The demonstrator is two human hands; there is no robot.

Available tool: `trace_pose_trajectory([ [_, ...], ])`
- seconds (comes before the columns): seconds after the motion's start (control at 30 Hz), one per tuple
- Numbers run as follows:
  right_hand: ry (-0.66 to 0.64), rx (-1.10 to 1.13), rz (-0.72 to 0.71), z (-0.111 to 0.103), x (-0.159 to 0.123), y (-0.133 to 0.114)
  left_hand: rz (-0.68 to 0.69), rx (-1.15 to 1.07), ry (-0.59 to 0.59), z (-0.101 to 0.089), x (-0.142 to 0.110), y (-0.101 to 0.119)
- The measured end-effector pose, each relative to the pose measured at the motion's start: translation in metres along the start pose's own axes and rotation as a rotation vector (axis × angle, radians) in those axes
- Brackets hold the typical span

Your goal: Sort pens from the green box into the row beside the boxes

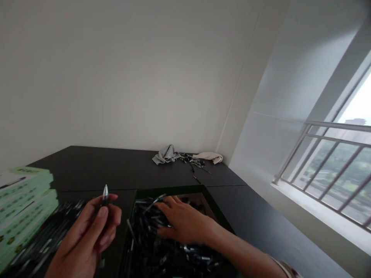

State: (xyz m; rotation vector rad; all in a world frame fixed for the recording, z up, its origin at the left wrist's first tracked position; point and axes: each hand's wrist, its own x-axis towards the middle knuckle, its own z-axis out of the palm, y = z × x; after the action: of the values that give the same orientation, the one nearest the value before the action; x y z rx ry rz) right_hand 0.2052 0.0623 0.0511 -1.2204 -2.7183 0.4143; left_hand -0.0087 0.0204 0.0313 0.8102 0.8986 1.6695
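My left hand (89, 231) holds a black pen (105, 197) upright between its fingers, the silver tip pointing up. My right hand (182, 220) rests with its fingers spread on a heap of black and silver pens (147, 220). That heap fills an open dark green box (171, 190), and the hand hides part of it. The box's near end lies out of the picture. A second mass of dark pens (49, 235) lies to the left, below my left hand.
The black table (101, 170) runs back to a white wall. Pale green boxes (26, 200) are stacked at the left. At the far edge lie a grey cloth (165, 155), a beige cloth (210, 156) and scattered small pen parts (191, 160). A barred window (327, 166) is on the right.
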Motion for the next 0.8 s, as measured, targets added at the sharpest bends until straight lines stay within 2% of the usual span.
trace_pose_trajectory([
  [0.1, -0.145, 0.020, -0.126, 0.018, 0.013, 0.007, -0.107, -0.102, -0.038, -0.004, 0.005, 0.001],
  [0.17, -0.187, -0.003, -0.146, 0.023, 0.014, 0.008, -0.141, -0.172, -0.065, -0.004, 0.006, 0.003],
  [0.27, -0.138, -0.085, -0.077, 0.019, 0.007, 0.010, -0.157, -0.248, -0.078, -0.003, 0.007, 0.006],
  [0.37, -0.114, -0.173, 0.032, 0.008, -0.004, 0.016, -0.170, -0.282, -0.037, -0.004, 0.008, 0.007],
  [0.47, -0.151, -0.253, 0.153, -0.003, -0.013, 0.028, -0.152, -0.307, -0.011, -0.009, 0.011, 0.003],
  [0.57, -0.196, -0.288, 0.199, -0.013, -0.020, 0.037, -0.100, -0.321, -0.058, -0.014, 0.014, -0.002],
  [0.7, -0.057, -0.274, 0.166, -0.024, -0.017, 0.030, -0.089, -0.319, -0.146, -0.015, 0.015, -0.005],
  [0.8, -0.007, -0.192, 0.013, -0.019, 0.001, 0.018, -0.084, -0.298, -0.165, -0.012, 0.012, -0.004],
])
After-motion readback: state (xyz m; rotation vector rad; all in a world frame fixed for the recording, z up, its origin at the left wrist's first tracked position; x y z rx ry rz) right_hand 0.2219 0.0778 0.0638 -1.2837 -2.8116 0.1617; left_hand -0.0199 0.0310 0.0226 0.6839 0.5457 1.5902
